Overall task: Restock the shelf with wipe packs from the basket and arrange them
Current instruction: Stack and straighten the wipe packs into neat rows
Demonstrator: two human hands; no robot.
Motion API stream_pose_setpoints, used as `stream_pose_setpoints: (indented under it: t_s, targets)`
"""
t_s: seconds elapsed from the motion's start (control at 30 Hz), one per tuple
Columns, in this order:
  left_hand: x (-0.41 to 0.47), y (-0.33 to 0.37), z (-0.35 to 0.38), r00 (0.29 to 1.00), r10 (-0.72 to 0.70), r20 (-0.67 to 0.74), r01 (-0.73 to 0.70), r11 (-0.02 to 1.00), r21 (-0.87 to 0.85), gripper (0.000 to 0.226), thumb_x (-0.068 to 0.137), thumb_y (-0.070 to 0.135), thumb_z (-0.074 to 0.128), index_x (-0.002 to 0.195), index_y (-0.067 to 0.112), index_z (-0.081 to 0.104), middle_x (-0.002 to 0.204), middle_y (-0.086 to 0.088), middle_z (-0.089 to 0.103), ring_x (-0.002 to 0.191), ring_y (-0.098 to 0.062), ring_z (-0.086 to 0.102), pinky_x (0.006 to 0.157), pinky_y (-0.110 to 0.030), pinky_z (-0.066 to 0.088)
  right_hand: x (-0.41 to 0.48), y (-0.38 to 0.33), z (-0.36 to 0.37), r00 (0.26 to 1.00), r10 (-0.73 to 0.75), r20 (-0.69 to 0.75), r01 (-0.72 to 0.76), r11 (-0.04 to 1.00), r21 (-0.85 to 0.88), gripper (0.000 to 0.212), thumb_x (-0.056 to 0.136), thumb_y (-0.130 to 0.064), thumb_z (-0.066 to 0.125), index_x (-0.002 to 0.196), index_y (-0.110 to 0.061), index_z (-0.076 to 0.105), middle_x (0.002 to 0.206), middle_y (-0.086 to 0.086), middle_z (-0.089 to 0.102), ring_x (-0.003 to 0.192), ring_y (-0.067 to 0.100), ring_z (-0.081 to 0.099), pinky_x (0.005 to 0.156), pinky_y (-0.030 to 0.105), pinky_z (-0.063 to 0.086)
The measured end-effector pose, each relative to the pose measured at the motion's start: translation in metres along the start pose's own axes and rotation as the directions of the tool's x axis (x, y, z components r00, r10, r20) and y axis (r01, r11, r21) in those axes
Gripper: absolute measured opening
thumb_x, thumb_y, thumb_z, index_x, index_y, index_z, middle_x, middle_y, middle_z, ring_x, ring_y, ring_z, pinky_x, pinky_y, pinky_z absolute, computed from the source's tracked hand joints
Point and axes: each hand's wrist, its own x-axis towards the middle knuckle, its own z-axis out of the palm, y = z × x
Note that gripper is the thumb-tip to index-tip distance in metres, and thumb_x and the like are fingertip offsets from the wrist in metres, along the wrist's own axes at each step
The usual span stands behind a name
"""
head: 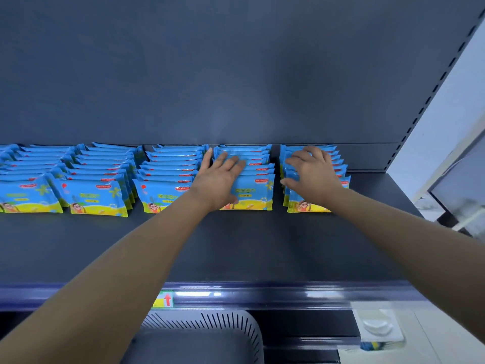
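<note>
- Along the back of the shelf (236, 245): five rows of blue-and-yellow wipe packs (97, 198), set upright on edge, printed faces toward the shelf's front.
- Over the fourth row (258, 191), counted from the shelf's left end: the left hand (217, 179), palm down, fingers spread and nearly straight across the pack tops, thumb down on the face of the front pack. Pressing, not gripping.
- Over the fifth row (296, 203), nearest the shelf's right end: the right hand (312, 174), fingers bent and curled over the pack tops, thumb against the row's left side. A grip on several packs at once.
- Between those two rows: a gap of dark shelf, wider than the gaps farther toward the shelf's left end.
- Across the front half of the shelf: both forearms, reaching toward the back.
- On the shelf's front rail: a small yellow-and-green price label (164, 299) with a red arrow.
- Below the shelf's front edge: a grey basket (210, 324) with a slotted rim, only partly in view. Inside dark, contents impossible to tell.
- Past the shelf's right end: a perforated upright post (433, 95).
</note>
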Motion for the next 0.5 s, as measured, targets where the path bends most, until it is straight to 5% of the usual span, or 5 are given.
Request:
stream_pose_setpoints:
  t_s: [0.1,0.3,0.5]
  targets:
    - [0.007,0.009,0.001,0.999,0.035,0.020,-0.035,0.999,-0.022,0.093,0.083,0.052,0.058,0.149,0.018,0.002,0.157,0.000,0.007,0.145,-0.019,-0.002,0.114,-0.046,-0.014,-0.009,0.020,-0.004,0.994,0.052,0.092,-0.060,0.994,0.090,0.076,0.080,-0.054,0.062,0.142,-0.020,0.036,0.150,0.003,0.029,0.140,0.025,0.016,0.115,0.042,0.009]
    - [0.018,0.018,0.001,0.999,0.018,0.037,-0.019,0.999,0.028,0.092,0.083,0.044,0.063,0.147,0.008,0.009,0.152,-0.008,0.018,0.144,-0.023,0.011,0.115,-0.043,-0.008,-0.024,0.052,-0.007,0.939,0.112,0.326,-0.071,0.988,-0.134,0.113,0.063,-0.065,0.071,0.149,-0.028,0.007,0.156,0.001,0.007,0.144,0.028,0.001,0.117,0.050,0.004]
    - [0.016,0.023,0.000,0.999,0.009,0.042,-0.012,0.998,0.066,0.086,0.086,0.041,0.059,0.146,0.004,0.009,0.150,-0.011,0.020,0.142,-0.024,0.015,0.116,-0.044,-0.007,-0.032,0.059,0.001,0.957,0.082,0.278,-0.014,0.971,-0.237,0.104,0.075,-0.043,0.072,0.148,-0.028,0.000,0.154,0.003,0.009,0.140,0.032,0.013,0.110,0.049,0.026]
